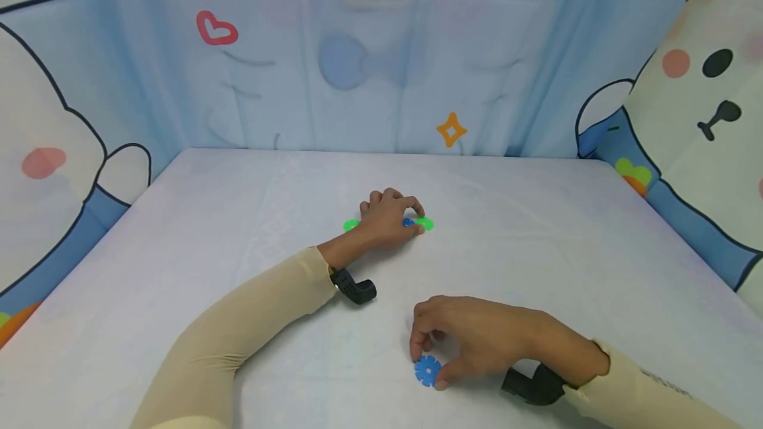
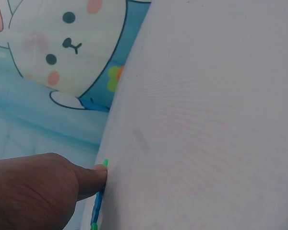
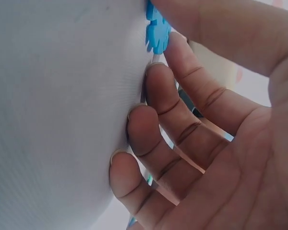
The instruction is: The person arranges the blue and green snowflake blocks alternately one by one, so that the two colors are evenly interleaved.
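Note:
Toward the far middle of the table, my left hand (image 1: 389, 220) reaches over a row of small flat plastic discs. Its thumb and index finger pinch the green disc (image 1: 426, 224) at the row's right end. A blue disc (image 1: 408, 222) adjoins it, and another green disc (image 1: 350, 225) shows left of the hand; the hand covers the middle. In the left wrist view the blue part (image 2: 97, 206) appears edge-on below the thumb. Nearer the front, my right hand (image 1: 477, 333) pinches a blue notched disc (image 1: 427, 371) between thumb and index finger, flat on the table.
A white cloth covers the table (image 1: 286, 190). Behind it hangs a light blue curtain (image 1: 268, 98) with cartoon animals at both sides. Black bands sit on the left wrist (image 1: 356, 288) and the right wrist (image 1: 536, 386).

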`<state>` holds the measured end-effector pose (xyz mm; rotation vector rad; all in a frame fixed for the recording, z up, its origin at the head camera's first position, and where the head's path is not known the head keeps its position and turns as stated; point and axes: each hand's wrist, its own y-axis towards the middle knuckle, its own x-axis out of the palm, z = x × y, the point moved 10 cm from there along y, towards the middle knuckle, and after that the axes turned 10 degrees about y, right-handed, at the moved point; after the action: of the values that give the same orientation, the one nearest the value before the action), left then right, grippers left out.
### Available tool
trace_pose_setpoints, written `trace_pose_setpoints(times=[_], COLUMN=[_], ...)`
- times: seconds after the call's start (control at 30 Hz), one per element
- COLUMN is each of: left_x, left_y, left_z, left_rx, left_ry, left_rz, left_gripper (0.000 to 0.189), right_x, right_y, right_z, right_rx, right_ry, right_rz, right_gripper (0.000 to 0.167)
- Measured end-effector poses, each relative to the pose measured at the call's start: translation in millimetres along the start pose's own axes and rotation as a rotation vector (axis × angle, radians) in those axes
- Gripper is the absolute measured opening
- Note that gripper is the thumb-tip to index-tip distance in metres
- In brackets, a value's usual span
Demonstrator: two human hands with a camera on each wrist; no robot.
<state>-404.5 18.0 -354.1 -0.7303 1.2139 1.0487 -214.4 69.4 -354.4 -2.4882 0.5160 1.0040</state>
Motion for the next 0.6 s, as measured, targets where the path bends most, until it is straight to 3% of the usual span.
trace_pose_setpoints(times=[0.3, 0.6], left_x=[-0.3, -1.8], left_y=[0.0, -1.3], left_z=[0.0, 0.4], left_rx=[-0.005, -0.003], left_ry=[-0.001, -0.014], left_rz=[0.001, -0.004], left_gripper=[0.030, 0.030], right_x=[3, 4], right_y=[-0.6, -1.3], right_z=[-9, -12], right_rx=[-0.104, -0.141], right_ry=[0.010, -0.006], right_rz=[0.000, -0.025], right_gripper=[0.030, 0.027])
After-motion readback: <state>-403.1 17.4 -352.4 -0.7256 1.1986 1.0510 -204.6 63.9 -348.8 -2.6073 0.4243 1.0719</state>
